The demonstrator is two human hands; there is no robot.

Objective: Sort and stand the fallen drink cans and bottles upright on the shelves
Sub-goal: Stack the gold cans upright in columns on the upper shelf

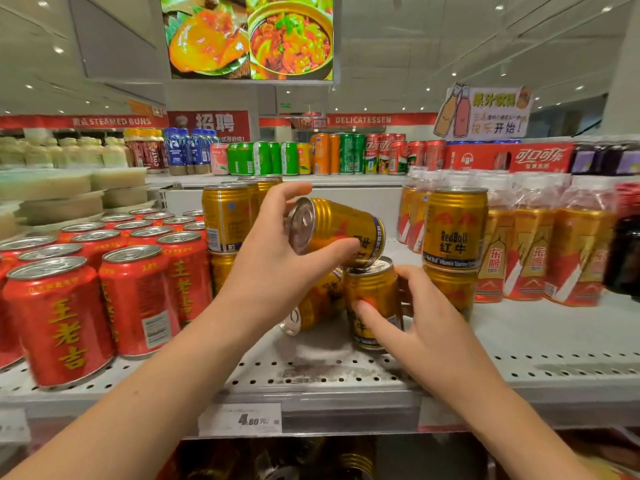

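My left hand [277,251] grips a gold Red Bull can [341,230] tilted on its side, its lid facing left, held above the white perforated shelf [346,372]. Its bottom edge touches the lid of an upright gold can [375,296], around which my right hand [419,317] curls, thumb on the front. Behind these, a third gold can [313,308] lies fallen on the shelf, partly hidden by my left hand. Stacked gold cans stand at the left [227,220] and right [453,230].
Red canned tea [59,320] fills the shelf's left side. Wrapped gold-and-red bottles [540,251] stand on the right. The upper shelf holds green, orange and red cans [346,154]. A price tag [242,419] sits on the shelf's front edge. More cans lie on the shelf below.
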